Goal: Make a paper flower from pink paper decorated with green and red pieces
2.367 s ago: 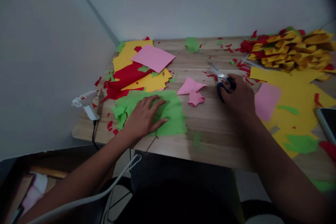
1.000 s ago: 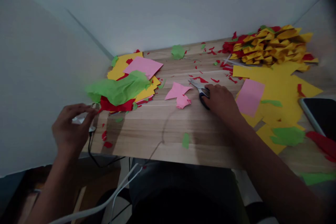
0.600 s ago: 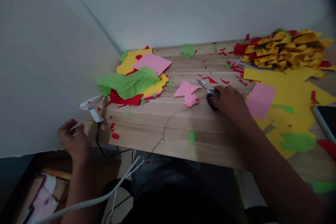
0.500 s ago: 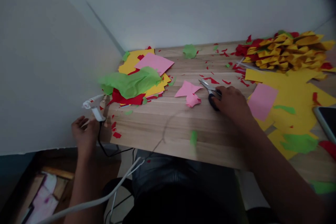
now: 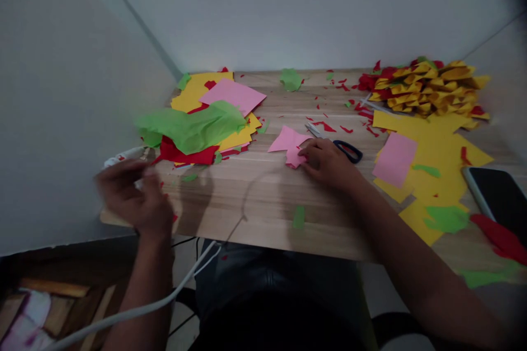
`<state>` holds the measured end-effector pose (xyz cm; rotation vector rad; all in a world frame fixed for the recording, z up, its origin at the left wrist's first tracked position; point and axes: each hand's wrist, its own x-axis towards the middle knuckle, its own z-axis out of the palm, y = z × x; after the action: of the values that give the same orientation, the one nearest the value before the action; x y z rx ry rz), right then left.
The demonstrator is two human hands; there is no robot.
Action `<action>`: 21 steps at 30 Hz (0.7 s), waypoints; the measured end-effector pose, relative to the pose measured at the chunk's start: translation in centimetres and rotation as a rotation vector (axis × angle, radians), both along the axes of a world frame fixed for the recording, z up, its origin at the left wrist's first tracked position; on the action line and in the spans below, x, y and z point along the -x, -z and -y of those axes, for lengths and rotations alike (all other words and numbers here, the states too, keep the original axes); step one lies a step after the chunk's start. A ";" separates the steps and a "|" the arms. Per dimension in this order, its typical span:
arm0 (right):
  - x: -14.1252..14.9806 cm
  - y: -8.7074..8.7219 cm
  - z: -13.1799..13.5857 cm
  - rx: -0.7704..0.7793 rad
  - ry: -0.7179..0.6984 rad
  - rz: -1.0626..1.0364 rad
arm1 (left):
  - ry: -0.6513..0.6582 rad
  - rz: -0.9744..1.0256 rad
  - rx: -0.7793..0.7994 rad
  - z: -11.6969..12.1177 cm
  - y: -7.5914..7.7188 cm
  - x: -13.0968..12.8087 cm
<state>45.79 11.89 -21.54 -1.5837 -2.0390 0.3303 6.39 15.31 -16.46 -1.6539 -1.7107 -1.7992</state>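
My right hand is at the middle of the table, its thumb and fingers closed on the lower, crumpled edge of a pink paper cutout. A pair of scissors with dark handles lies just behind that hand, blades pointing left and partly covered by the fingers. My left hand is raised at the table's left end, fingers curled and smeared by motion; whether it holds anything cannot be made out. Behind it a white glue gun is mostly hidden.
Green tissue paper covers a stack of red, yellow and pink sheets on the left. Folded yellow paper is heaped at the back right, near yellow sheets and a phone. A white cable crosses in front. Walls stand behind and left.
My right hand has left the scissors and moved left onto the pink cutout. My left hand has risen beside the glue gun and now covers much of it. The view has shifted slightly.
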 end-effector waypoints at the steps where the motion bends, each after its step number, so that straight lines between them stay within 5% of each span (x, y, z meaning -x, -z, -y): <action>1: -0.1 0.2 -0.1 0.006 -0.015 -0.004 | 0.103 -0.061 0.001 -0.3 0.0 -2.0; 5: -0.4 0.5 -0.3 0.011 -0.042 -0.002 | 0.898 -0.523 0.214 -3.6 0.4 -11.8; 8: -0.4 0.4 -0.4 0.022 -0.051 0.015 | 1.251 -0.700 0.301 -7.0 1.8 -18.1; 11: -0.7 0.1 -0.4 0.018 -0.067 0.042 | 1.359 -0.771 0.296 -9.3 4.0 -21.5; 15: -1.2 -0.2 -0.4 0.006 -0.076 0.057 | 1.346 -0.835 0.338 -9.7 6.4 -22.0; 21: -1.1 -0.8 -0.4 0.062 -0.083 0.061 | 1.268 -0.830 0.380 -9.1 6.6 -20.8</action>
<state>46.89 12.25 -20.78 -1.5662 -2.1649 0.3835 27.15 24.43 -23.05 -3.3800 -0.5759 -0.5912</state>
